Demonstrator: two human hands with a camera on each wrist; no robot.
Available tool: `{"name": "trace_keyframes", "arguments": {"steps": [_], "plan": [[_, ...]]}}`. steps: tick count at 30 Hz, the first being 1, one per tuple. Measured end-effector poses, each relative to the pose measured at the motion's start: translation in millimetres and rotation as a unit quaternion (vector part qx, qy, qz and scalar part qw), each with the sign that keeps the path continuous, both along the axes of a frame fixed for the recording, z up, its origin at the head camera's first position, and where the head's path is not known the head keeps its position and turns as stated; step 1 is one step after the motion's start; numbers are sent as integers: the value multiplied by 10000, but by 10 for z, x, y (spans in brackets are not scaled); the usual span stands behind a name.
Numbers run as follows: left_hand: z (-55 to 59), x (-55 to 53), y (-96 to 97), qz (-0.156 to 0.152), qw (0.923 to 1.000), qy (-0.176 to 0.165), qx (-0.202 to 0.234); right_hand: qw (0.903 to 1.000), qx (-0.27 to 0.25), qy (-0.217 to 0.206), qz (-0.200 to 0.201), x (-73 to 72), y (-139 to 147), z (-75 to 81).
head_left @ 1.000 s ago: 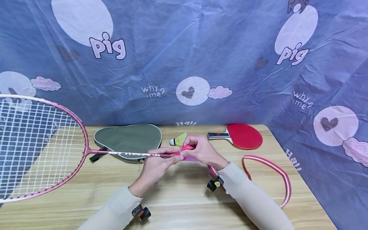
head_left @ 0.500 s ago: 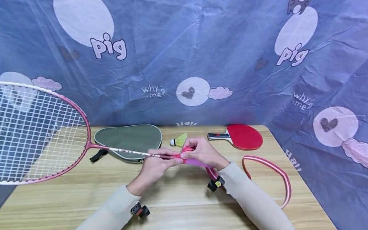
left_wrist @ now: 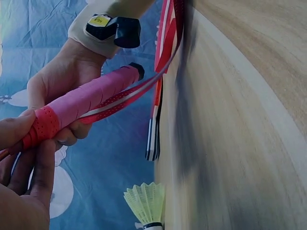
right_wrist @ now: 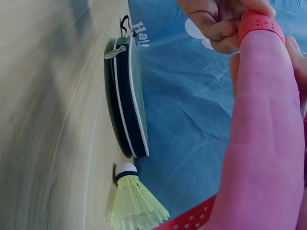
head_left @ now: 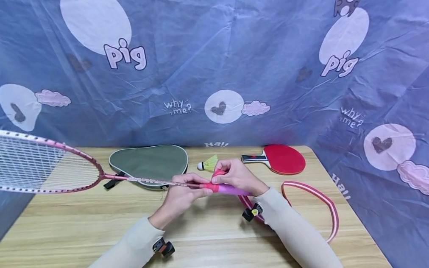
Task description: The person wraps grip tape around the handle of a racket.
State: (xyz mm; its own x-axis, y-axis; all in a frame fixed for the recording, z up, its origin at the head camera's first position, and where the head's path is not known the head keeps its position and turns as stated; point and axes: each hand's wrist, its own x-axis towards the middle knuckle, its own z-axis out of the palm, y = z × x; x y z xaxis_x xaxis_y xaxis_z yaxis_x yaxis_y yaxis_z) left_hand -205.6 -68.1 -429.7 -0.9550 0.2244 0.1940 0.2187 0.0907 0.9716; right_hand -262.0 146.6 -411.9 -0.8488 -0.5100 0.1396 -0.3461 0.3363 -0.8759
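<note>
In the head view my left hand (head_left: 176,201) holds a badminton racket (head_left: 102,177) where the shaft meets the handle, its strung head off to the left. The handle (left_wrist: 93,96) is pink with a dark butt cap. Red perforated grip tape (left_wrist: 46,124) is wound around its shaft end, with left thumb and fingers gripping there. My right hand (head_left: 237,176) pinches the tape beside the wound part. A loose run of tape (left_wrist: 120,101) trails from the right hand along the handle.
Tape with a pale centre stripe (head_left: 334,208) loops over the wooden table (head_left: 206,258) at right. Along the back lie a green zip case (head_left: 151,160), a yellow shuttlecock (head_left: 210,163) and a red table tennis bat (head_left: 285,158). A blue printed cloth (head_left: 178,69) hangs behind.
The racket has turned about its length, so its strung face now looks much narrower. The head rose, then dropped. More of the pink handle shows beside the right hand.
</note>
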Motion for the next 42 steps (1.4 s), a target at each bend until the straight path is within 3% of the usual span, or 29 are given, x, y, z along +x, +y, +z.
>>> {"name": "trace_keyframes", "arguments": {"steps": [8,20,29,37,42], "plan": [[-16,-1,-6,-260,9989,373,82,9999,139,-37,-13,-7,7,12],[-1,-7,-3,-217,9975,672,-62,9998,-22,-131,135,-19,2,-2],[-20,-7,32,-165,9978,644,73,9994,-22,-261,221,-35,14,-15],[-28,4,36,-221,9955,873,308,9982,75,-240,553,-27,24,0],[-25,-16,35,-277,9972,668,170,9993,-43,-208,309,-5,22,-2]]}}
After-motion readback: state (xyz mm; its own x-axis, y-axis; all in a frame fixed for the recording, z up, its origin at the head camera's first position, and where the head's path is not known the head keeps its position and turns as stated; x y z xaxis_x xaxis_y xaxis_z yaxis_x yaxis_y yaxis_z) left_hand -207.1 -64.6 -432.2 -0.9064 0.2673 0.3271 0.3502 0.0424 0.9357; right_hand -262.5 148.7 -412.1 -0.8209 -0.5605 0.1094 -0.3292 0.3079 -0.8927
